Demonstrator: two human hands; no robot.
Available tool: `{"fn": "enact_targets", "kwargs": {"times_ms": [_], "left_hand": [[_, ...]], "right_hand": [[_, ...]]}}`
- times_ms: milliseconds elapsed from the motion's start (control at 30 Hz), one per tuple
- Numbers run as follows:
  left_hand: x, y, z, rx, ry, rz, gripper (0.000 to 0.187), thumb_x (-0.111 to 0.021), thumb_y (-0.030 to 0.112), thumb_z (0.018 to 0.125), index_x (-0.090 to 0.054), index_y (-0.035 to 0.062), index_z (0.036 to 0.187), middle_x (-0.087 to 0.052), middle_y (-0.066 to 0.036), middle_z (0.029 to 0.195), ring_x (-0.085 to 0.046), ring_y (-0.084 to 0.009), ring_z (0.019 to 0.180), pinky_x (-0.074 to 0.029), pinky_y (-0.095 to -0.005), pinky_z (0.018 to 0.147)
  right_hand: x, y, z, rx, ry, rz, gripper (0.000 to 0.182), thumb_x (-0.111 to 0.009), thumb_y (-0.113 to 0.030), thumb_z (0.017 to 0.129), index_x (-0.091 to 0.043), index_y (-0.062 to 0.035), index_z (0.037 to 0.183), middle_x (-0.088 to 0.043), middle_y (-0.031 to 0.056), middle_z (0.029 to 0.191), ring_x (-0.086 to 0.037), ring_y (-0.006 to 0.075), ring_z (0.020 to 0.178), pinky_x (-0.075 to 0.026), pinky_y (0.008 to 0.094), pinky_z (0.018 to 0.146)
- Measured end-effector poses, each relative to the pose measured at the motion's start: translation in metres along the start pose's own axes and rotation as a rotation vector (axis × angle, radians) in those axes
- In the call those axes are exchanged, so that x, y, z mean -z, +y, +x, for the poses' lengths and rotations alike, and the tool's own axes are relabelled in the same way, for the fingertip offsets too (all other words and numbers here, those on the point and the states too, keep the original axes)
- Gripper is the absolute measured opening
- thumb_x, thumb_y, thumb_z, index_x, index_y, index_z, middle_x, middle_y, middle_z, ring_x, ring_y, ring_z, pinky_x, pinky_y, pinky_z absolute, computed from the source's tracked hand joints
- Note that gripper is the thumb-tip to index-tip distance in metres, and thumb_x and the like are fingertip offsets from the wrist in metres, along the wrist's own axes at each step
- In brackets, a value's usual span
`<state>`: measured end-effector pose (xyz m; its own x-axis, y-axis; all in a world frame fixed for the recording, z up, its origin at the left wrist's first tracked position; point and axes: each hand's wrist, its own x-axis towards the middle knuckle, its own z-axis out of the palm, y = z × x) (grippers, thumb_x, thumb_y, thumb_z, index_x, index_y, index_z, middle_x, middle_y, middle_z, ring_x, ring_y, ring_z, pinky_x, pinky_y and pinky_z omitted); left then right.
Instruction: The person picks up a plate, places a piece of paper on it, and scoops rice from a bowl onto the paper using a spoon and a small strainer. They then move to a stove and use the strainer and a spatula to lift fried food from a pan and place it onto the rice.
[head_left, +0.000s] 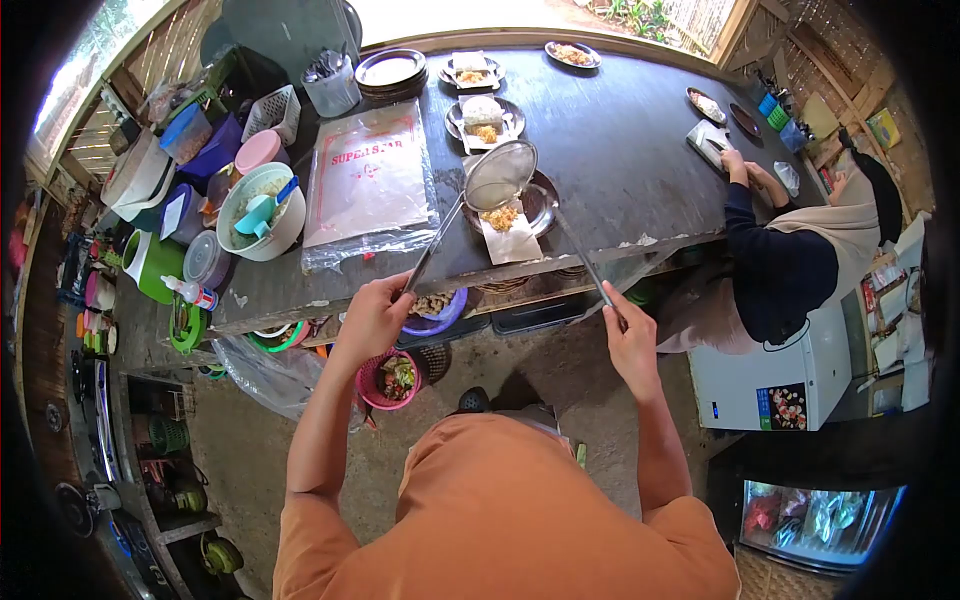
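In my left hand [379,312] is the handle of a round wire mesh strainer [502,172], raised over the near edge of the table. Fingers of my right hand [630,335] are wrapped round a long thin metal handle [582,250] that reaches toward the same spot; its far end is hard to make out against the plate. Beneath the strainer lies a dark plate [543,205] lined with brown paper [512,242], with shredded orange-brown food [499,217] on it. Just beyond stands another lined plate with white rice [482,108].
A stack of plates [391,70] and plastic-wrapped paper sheets [368,165] lie to the left. Beside them is a rice tub [262,212] with a blue scoop. At right, a co-worker [790,250] works over a board. A pink basket [388,380] stands below the table.
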<state>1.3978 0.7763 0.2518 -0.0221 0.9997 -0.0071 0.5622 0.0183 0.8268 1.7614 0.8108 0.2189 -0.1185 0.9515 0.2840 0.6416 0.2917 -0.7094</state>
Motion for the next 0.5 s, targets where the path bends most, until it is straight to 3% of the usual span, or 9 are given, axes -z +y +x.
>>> {"fn": "enact_targets", "kwargs": {"times_ms": [33,67,133,300,500], "left_hand": [[0.001,0.000,0.000,0.001,0.001,0.000,0.031,-0.053,0.012,0.086,-0.063,0.0027,0.114,-0.053,-0.022,0.067,-0.051,-0.0341,0.057,-0.043,-0.0379,0.059],[0.002,0.001,-0.001,0.008,-0.003,0.010,0.031,-0.053,0.012,0.086,-0.062,0.0026,0.114,-0.052,-0.022,0.067,-0.051,-0.0326,0.057,-0.043,-0.0377,0.059],[0.004,0.001,-0.001,0.015,-0.006,0.021,0.031,-0.052,0.012,0.086,-0.062,0.0025,0.114,-0.052,-0.022,0.066,-0.051,-0.0312,0.056,-0.043,-0.0375,0.059],[0.007,-0.004,-0.003,0.123,-0.006,-0.145,0.033,-0.051,0.011,0.086,-0.063,0.0017,0.116,-0.050,-0.009,0.058,-0.046,-0.0120,0.051,-0.039,-0.0311,0.051],[0.007,-0.010,-0.004,0.113,0.003,-0.142,0.037,-0.050,0.011,0.086,-0.063,0.0021,0.120,-0.047,-0.003,0.056,-0.043,-0.0075,0.051,-0.037,-0.0284,0.049]], "right_hand": [[-0.004,0.001,-0.002,0.034,0.002,0.038,0.036,-0.060,-0.005,0.091,-0.061,-0.0085,0.126,-0.048,0.0095,0.069,-0.036,0.0130,0.059,-0.036,0.0277,0.055],[-0.006,0.001,-0.003,0.052,0.004,0.064,0.036,-0.060,-0.005,0.091,-0.061,-0.0087,0.127,-0.045,0.0093,0.068,-0.035,0.0130,0.059,-0.036,0.0276,0.055],[-0.005,-0.002,-0.004,0.017,0.026,0.053,0.036,-0.060,-0.005,0.091,-0.061,-0.0085,0.127,-0.045,0.0092,0.069,-0.035,0.0127,0.059,-0.036,0.0275,0.055],[-0.008,0.001,-0.006,-0.018,0.072,0.030,0.035,-0.060,-0.006,0.091,-0.061,-0.0076,0.126,-0.046,0.0081,0.069,-0.035,0.0116,0.060,-0.036,0.0270,0.056],[-0.007,-0.004,-0.009,-0.071,0.040,0.054,0.034,-0.060,-0.007,0.092,-0.062,-0.0087,0.126,-0.051,0.0059,0.071,-0.037,0.0100,0.060,-0.037,0.0253,0.056]]}}
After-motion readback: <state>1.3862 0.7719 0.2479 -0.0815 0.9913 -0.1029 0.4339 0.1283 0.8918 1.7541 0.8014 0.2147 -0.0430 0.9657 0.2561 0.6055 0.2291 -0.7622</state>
